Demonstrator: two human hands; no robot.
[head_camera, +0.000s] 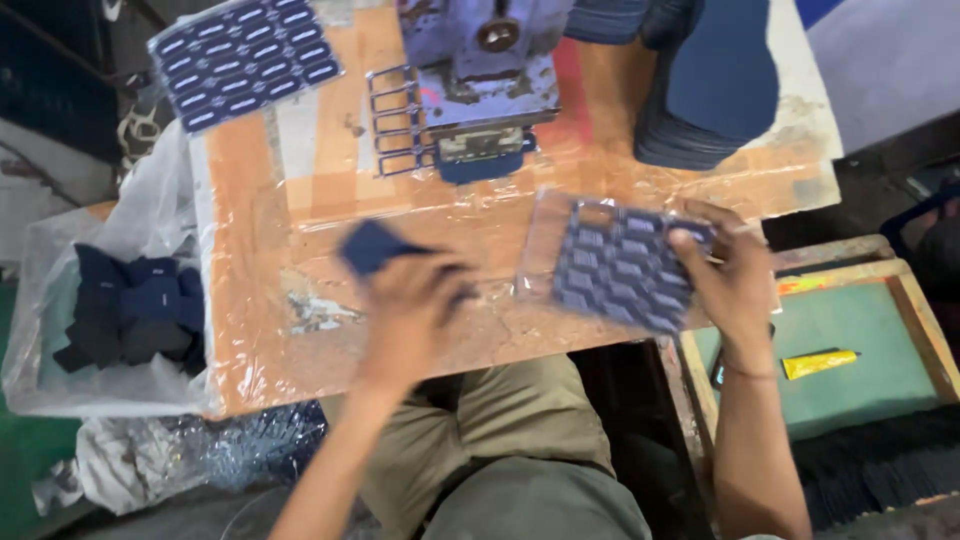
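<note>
Mid-frame, my left hand (410, 315) pinches a small dark-blue fabric piece (372, 247); my right hand (735, 280) grips a dark-blue patterned label sheet (620, 265).

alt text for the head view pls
Seen from above, a person's left hand holds a dark blue fabric piece while the right hand grips a sheet of patterned blue patches over a plastic-covered table. A small blue press stands behind.
</note>
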